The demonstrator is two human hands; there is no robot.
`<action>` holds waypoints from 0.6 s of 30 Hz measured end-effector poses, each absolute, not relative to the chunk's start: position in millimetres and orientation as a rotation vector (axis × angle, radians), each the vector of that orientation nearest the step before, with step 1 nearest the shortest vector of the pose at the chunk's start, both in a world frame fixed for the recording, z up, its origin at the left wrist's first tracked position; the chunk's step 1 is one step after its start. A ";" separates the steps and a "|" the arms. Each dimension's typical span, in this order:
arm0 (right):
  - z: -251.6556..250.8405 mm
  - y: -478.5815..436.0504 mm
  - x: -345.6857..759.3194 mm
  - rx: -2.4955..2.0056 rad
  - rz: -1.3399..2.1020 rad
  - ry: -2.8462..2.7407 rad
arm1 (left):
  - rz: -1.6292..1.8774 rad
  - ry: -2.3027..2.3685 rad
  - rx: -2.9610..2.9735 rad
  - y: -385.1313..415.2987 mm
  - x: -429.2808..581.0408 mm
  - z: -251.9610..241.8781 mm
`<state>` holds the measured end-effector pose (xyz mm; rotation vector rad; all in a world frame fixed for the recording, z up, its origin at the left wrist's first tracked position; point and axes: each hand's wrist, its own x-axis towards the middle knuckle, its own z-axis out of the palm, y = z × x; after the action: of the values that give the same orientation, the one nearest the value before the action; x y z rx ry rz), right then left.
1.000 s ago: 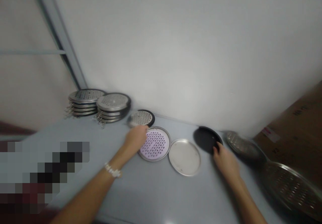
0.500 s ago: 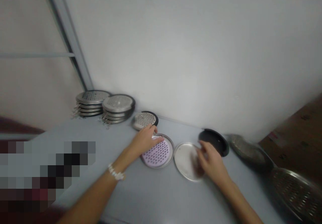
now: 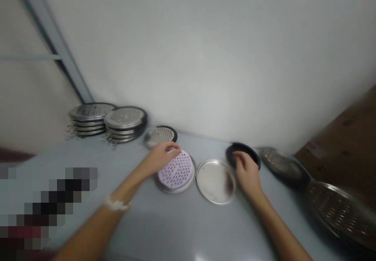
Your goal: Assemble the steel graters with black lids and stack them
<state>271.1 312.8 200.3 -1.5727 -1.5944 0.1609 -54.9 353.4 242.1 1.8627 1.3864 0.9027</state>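
Note:
My left hand (image 3: 161, 156) grips the upper edge of a lilac perforated disc (image 3: 176, 170), thumb on top. The disc looks tilted over a round silver tray (image 3: 192, 177) whose rim shows at its right and lower side. To the right lies a second, bare silver tray (image 3: 216, 182) with a shiny surface. My right hand (image 3: 247, 171) is at the front of a black round dish (image 3: 253, 155), fingers half curled and apart. Whether its fingertips touch the dish I cannot make out.
Two stacks of round metal graters (image 3: 125, 118) with small chains stand at the back left, beside another perforated metal disc with a black rim (image 3: 161, 135). At the right lie more metal graters (image 3: 337, 210). Brown cardboard (image 3: 346, 128) stands beyond them, a pale wall behind.
My left hand has taken hold of the lilac disc and raised it slightly. My right hand has moved from over the bare tray to the black dish. The camera view has shifted.

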 end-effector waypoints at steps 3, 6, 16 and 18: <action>202.0 312.8 277.4 -1.627 0.181 -1.536 | 1.119 1.370 1.555 359.5 -60.9 245.9; 203.8 311.9 278.3 -1.640 0.188 -1.508 | 1.280 1.361 1.267 362.6 -61.9 249.9; 204.7 312.1 276.9 -1.588 0.194 -1.496 | 0.619 1.090 1.580 335.3 17.4 236.7; 204.7 311.5 275.6 -1.576 0.193 -1.504 | 0.561 1.145 1.762 329.8 30.6 234.6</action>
<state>275.6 311.5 204.7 -1.5755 -1.5043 0.1928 30.6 329.8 234.6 1.7619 1.1451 0.5610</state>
